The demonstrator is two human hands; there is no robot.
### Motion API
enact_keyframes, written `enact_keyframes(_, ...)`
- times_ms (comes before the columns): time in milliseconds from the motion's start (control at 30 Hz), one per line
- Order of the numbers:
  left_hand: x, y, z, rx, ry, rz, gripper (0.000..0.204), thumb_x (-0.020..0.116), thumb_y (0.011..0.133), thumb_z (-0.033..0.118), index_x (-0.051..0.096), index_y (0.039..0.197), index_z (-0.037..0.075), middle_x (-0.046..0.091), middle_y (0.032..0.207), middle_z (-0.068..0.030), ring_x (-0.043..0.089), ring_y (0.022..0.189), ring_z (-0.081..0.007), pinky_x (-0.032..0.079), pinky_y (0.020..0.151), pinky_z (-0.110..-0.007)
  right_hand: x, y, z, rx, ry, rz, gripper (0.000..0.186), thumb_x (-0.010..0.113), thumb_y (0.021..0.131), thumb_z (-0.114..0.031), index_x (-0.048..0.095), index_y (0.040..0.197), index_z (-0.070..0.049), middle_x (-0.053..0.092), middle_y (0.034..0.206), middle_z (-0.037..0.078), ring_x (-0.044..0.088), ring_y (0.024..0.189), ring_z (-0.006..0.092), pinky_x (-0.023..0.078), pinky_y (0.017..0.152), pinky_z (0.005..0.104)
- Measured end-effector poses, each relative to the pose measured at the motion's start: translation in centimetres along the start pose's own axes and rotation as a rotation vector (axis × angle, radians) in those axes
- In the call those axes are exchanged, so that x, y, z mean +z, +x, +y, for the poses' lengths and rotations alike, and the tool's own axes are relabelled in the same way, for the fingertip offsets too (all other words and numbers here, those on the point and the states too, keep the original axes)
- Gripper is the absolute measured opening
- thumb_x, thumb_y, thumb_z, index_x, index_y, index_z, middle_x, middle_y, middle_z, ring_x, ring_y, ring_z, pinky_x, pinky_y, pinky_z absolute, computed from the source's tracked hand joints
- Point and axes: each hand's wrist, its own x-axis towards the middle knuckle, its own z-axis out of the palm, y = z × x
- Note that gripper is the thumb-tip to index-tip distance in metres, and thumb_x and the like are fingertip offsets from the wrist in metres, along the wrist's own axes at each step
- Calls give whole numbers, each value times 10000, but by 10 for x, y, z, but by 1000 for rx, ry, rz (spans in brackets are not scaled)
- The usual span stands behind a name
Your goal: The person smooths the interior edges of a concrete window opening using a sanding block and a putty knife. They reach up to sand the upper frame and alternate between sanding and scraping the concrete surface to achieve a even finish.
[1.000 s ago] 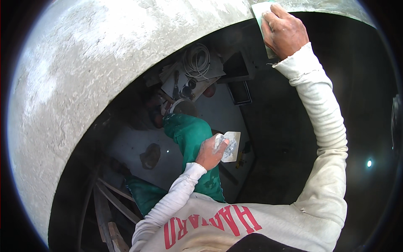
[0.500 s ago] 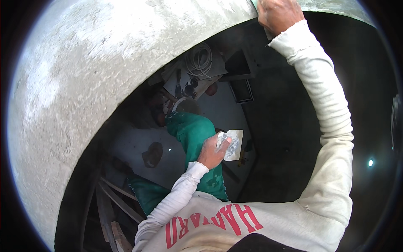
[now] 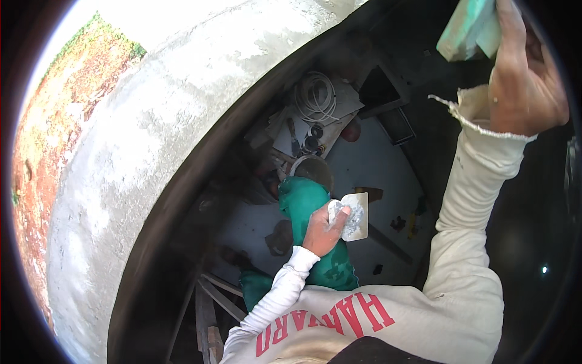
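My left hand (image 3: pixel 321 233) is closed round a pale, flat plastic scraper (image 3: pixel 362 229) with lumps of grey-white paste on its face, low in front of my green trousers (image 3: pixel 304 197). At the upper right my raised right hand (image 3: pixel 526 97) grips a light green block with a flat face (image 3: pixel 467 33); its exact kind is unclear. The block is apart from the curved, rough cement wall edge (image 3: pixel 200 91), which sweeps across the left side and is patched with whitish coating.
Below lie a coiled white hose (image 3: pixel 315 97), a putty knife (image 3: pixel 294 136) on a board, and a bucket (image 3: pixel 312 170). Wooden planks (image 3: pixel 206 309) lean at lower left. Reddish ground with grass (image 3: pixel 79 85) shows beyond the wall.
My right hand has come off the wall edge and swung right with the green block. The view has shifted, showing ground outside. My left hand still holds the scraper.
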Motion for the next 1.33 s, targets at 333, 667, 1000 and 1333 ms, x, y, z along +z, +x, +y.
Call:
enact_keyframes(333, -31, 15, 25, -521, -256, -260, 263, 662, 1021, 245, 699, 1123, 5, 733, 991, -35, 691, 842, -109, 539, 784, -275, 8, -191, 120, 721, 449, 201, 221, 696, 942, -20, 656, 1151, 40, 684, 970, 52, 666, 859, 121, 551, 815, 258)
enact_keyframes(667, -40, 30, 24, -528, -136, -48, 252, 685, 1010, 272, 708, 1063, 26, 732, 940, -15, 679, 796, -90, 532, 742, -262, 87, -175, 130, 581, 370, 306, 151, 687, 919, -72, 655, 1056, -18, 667, 991, 77, 689, 850, 222, 532, 776, 297)
enact_keyframes(1000, -44, 33, 30, -501, -112, 68, 237, 702, 995, 236, 701, 1042, 4, 737, 913, -51, 695, 774, -120, 550, 730, -275, 100, -199, 122, 873, 709, 346, 114, 685, 914, -13, 683, 1028, -12, 671, 786, 6, 625, 710, 81, 508, 658, 248)
enact_keyframes(1333, 4, 0, 90, -298, 43, 172, 300, 760, 935, 230, 682, 1089, -16, 748, 973, -82, 723, 828, -155, 572, 776, -306, 82, -355, 114, 1418, 573, 416, 216, 650, 934, -73, 642, 1149, -58, 700, 942, 116, 707, 735, 205, 577, 631, 314)
